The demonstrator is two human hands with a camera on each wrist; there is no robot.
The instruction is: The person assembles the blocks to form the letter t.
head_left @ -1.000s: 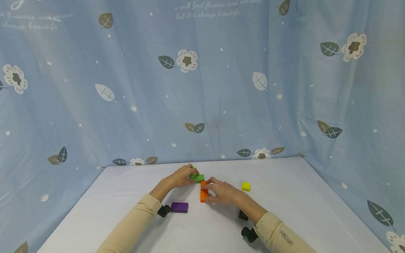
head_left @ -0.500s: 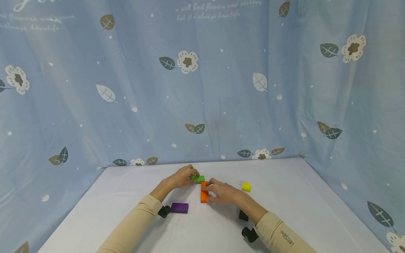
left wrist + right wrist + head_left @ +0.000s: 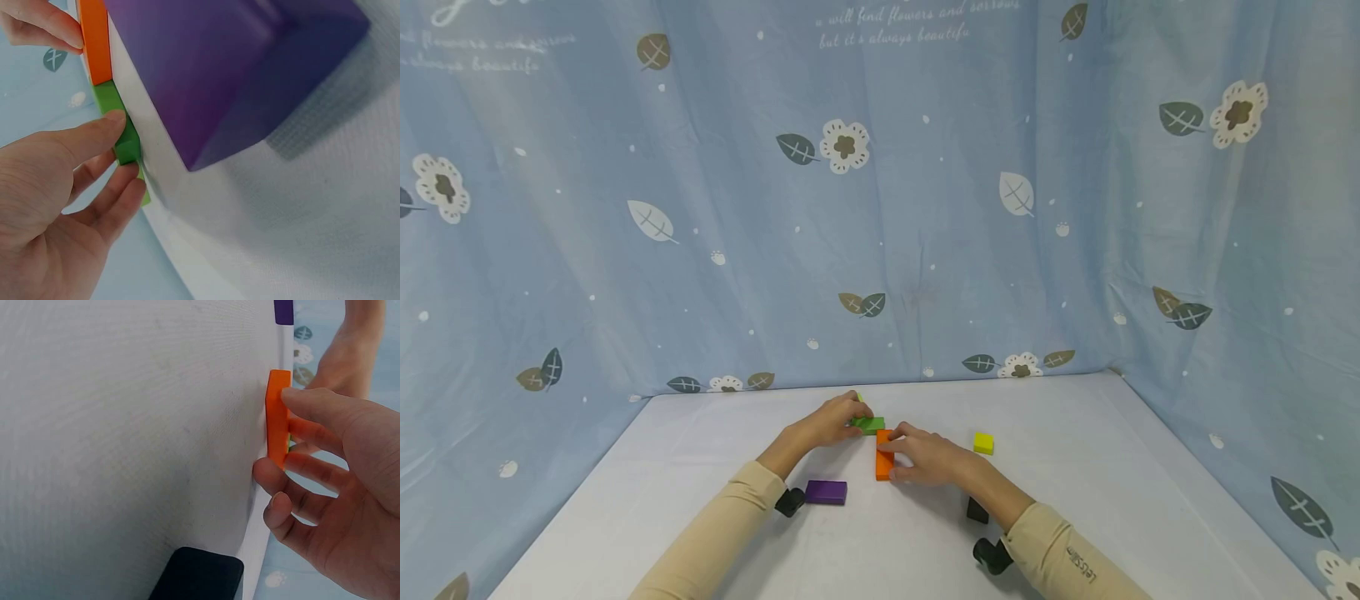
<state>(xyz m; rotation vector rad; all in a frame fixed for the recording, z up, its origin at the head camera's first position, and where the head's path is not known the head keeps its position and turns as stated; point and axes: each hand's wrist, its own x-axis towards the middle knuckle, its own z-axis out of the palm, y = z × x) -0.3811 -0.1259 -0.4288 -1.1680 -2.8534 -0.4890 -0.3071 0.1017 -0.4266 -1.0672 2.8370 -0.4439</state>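
Near the back of the table, my left hand (image 3: 831, 421) pinches a green block (image 3: 872, 426), its thumb on the near face in the left wrist view. Beyond that block a light green piece (image 3: 146, 199) shows, mostly hidden by the fingers. An orange block (image 3: 884, 471) lies lengthwise toward me, its far end right at the green block. My right hand (image 3: 928, 458) holds this orange block from the right side. In the right wrist view its thumb is on the near end and the fingers reach along the other side.
A purple block (image 3: 826, 492) lies in front of the left forearm. Right of the right hand sits a small yellow block (image 3: 983, 443). A black block (image 3: 977, 512) is partly covered by the right forearm. Behind the white table (image 3: 1075, 467) hangs a blue patterned curtain (image 3: 925, 208).
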